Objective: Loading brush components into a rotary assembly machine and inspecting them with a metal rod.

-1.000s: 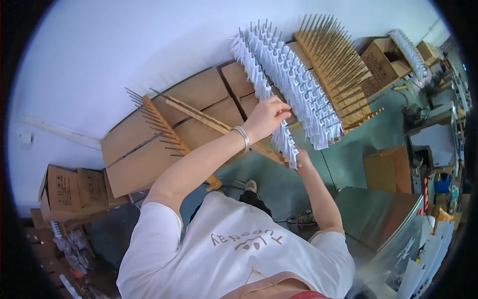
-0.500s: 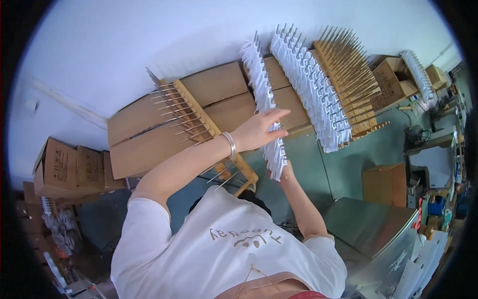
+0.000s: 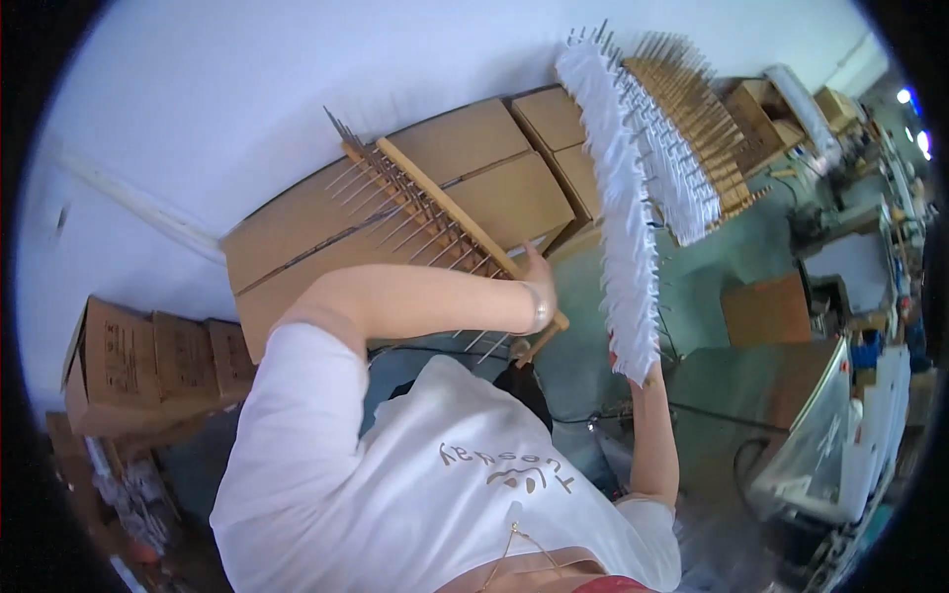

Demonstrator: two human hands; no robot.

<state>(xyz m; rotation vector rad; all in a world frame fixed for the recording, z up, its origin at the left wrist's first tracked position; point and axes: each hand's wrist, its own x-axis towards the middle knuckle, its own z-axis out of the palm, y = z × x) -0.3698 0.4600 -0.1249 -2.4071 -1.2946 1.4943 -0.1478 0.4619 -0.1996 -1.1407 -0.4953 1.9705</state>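
Since the earlier frames, my left hand [image 3: 537,280] has left the white-loaded rack and come across to the bare wooden rack of thin metal pins [image 3: 435,222], while the long wooden bar packed with white fabric pieces on pins [image 3: 623,208] has swung upright at my right. Left fingers curl closed around the lower end of the bare rack's wooden rail, a bracelet showing at the wrist; the grip looks firm, though the fingertips themselves are hidden behind the rail. Right hand [image 3: 647,374] sits at the bottom end of the white-loaded bar and carries it from below; its fingers are covered by the white pieces, so I cannot tell how they are set. Outward from the hands: the bare rack leans against stacked brown cardboard cartons [image 3: 415,198] along the white wall [image 3: 297,79]. Beyond the loaded bar stands a second wooden pin frame, partly filled with white pieces [image 3: 692,148]. More cartons [image 3: 148,361] stand at far left. I judge the change as one rack full and the empty one being taken up.
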